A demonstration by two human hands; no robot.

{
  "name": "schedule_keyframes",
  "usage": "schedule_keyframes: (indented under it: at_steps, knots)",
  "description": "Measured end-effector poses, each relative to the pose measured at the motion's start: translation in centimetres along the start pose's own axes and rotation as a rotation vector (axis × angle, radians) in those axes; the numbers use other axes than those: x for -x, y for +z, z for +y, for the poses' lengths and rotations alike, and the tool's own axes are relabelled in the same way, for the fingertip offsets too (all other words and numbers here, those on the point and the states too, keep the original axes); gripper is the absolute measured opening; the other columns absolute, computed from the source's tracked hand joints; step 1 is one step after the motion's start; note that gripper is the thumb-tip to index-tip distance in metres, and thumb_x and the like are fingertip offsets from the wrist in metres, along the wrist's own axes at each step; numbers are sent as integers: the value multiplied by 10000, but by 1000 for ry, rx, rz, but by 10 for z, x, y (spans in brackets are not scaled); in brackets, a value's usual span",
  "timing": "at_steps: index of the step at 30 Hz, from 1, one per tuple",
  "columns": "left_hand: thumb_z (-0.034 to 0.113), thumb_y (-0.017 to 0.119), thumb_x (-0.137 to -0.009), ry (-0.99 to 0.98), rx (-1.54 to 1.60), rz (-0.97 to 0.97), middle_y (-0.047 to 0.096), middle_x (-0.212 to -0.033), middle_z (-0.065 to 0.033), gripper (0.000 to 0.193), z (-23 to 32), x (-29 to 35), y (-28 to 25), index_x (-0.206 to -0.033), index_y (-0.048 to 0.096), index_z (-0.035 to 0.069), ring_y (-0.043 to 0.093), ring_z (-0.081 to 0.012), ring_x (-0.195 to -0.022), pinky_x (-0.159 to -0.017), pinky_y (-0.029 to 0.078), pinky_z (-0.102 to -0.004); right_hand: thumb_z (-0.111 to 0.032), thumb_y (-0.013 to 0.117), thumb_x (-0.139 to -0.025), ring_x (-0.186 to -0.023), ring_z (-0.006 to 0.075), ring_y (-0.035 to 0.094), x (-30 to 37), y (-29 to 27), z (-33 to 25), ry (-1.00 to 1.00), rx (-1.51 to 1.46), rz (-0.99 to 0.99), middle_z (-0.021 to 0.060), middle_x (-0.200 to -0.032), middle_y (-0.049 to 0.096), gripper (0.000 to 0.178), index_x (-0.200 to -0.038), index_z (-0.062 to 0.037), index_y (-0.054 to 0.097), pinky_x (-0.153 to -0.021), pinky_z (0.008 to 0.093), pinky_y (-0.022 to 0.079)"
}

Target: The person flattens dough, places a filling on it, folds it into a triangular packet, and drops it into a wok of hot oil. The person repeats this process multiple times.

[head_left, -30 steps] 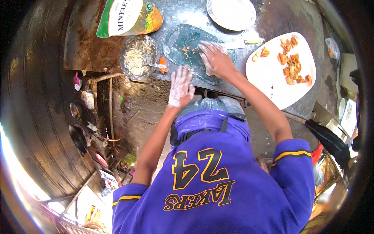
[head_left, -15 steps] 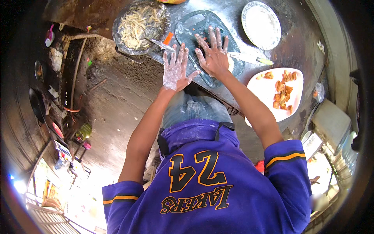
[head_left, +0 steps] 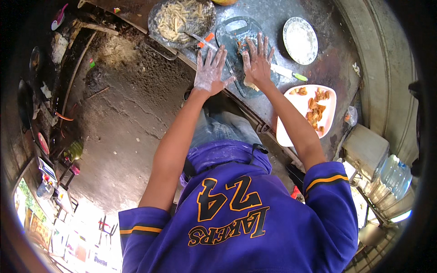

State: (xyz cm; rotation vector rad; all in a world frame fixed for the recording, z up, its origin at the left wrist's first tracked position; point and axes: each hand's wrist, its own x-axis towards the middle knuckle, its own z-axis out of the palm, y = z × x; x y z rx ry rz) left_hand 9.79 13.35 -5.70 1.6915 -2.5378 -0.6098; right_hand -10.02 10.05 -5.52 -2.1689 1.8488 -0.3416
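Observation:
My left hand [head_left: 210, 75], coated in white flour, is open with its fingers spread, beside the near left edge of a dark green cutting board [head_left: 252, 27]. My right hand [head_left: 258, 68] is also open, palm down over the board, its fingers apart. A pale piece of food [head_left: 251, 85] shows at the heel of that hand, and small orange-brown bits [head_left: 241, 45] lie on the board near its fingertips. To the right is a knife [head_left: 284, 71] with a pale blade and green handle. Whether my right palm presses on anything is hidden.
A bowl of floured strips [head_left: 175, 20] with a metal utensil [head_left: 200, 39] stands at the upper left, near an orange strip [head_left: 205, 40]. A floury white plate [head_left: 300, 41] sits at the upper right. Browned pieces lie on a pale tray [head_left: 284, 133] by my right forearm.
The view has shifted, so the table things sit differently in it. My right hand has moved nearer on the board, and orange-brown bits now show by its fingers. Both hands stay spread.

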Motion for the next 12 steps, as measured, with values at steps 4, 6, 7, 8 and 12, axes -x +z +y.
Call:
schedule_keyframes:
  at_steps: [4, 6, 7, 8, 12]
  knots:
    - [686, 485, -889, 8, 10, -1, 65, -1670, -69, 1006, -3, -5, -1, -1587, 105, 70, 219, -392, -1487, -1180, 58, -637, -484, 378, -1009, -1519, 387, 71, 11, 11, -7, 28, 57, 18, 184, -1639, 136, 572, -1533, -257, 352, -1181, 631, 40]
    - [671, 506, -883, 0, 20, 21, 71, -1670, -60, 987, -3, -1, 2, -1585, 146, 77, 249, -380, -1478, -1174, 92, -645, -452, 415, -995, -1509, 411, 99, 16, 16, -9, 47, 100, 17, 210, -1621, 183, 562, -1516, -244, 388, -1179, 632, 53]
    - [674, 498, -885, -11, 2, 16, 70, -1670, -54, 982, -1, 1, 4, -1585, 147, 82, 224, -366, -1487, -1177, 87, -645, -453, 414, -988, -1504, 423, 110, 18, 17, -9, 30, 124, 16, 215, -1619, 185, 574, -1516, -230, 387, -1178, 632, 64]
    - [676, 491, -887, -21, -21, -14, 69, -1670, -48, 977, 0, 2, 5, -1586, 148, 87, 200, -351, -1496, -1179, 82, -644, -455, 414, -982, -1499, 435, 121, 20, 18, -9, 26, 147, 15, 220, -1618, 187, 586, -1516, -216, 386, -1177, 632, 76]
    - [667, 506, -887, 9, 5, 8, 73, -1669, -62, 963, -5, -2, 7, -1580, 180, 83, 208, -340, -1495, -1171, 90, -658, -448, 454, -957, -1490, 455, 140, 16, 18, -11, 14, 151, 15, 228, -1613, 200, 632, -1533, -206, 357, -1160, 666, 67]
